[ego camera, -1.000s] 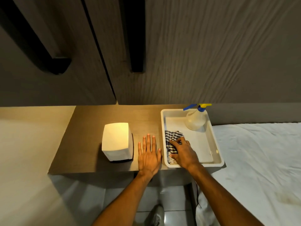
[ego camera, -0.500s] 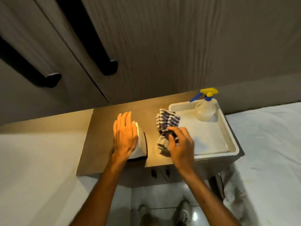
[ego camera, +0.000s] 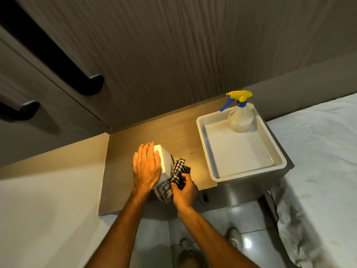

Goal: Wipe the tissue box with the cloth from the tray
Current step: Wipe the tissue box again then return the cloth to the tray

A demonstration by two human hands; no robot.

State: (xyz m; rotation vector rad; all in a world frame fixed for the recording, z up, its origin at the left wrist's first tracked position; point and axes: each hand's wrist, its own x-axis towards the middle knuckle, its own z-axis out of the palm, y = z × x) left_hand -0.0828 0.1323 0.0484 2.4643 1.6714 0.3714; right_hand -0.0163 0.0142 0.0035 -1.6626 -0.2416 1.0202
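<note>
A white cube tissue box (ego camera: 165, 161) stands on the wooden bedside shelf (ego camera: 179, 136). My left hand (ego camera: 146, 166) lies flat on its top, fingers spread, holding it down. My right hand (ego camera: 183, 189) grips a dark checked cloth (ego camera: 176, 172) and presses it against the box's right side, near its front corner. Part of the cloth hangs bunched below my left wrist. The white tray (ego camera: 212, 167) sits to the right with no cloth in it.
A spray bottle (ego camera: 240, 118) with a yellow and blue trigger stands in the tray's far corner. Cabinet doors with black handles (ego camera: 92, 84) rise behind the shelf. A white bed (ego camera: 318, 151) lies on the right, and tiled floor (ego camera: 249, 219) with my feet below.
My right hand lifted the cloth out of the tray and carried it left onto the box's side. My left hand moved from the shelf onto the box top.
</note>
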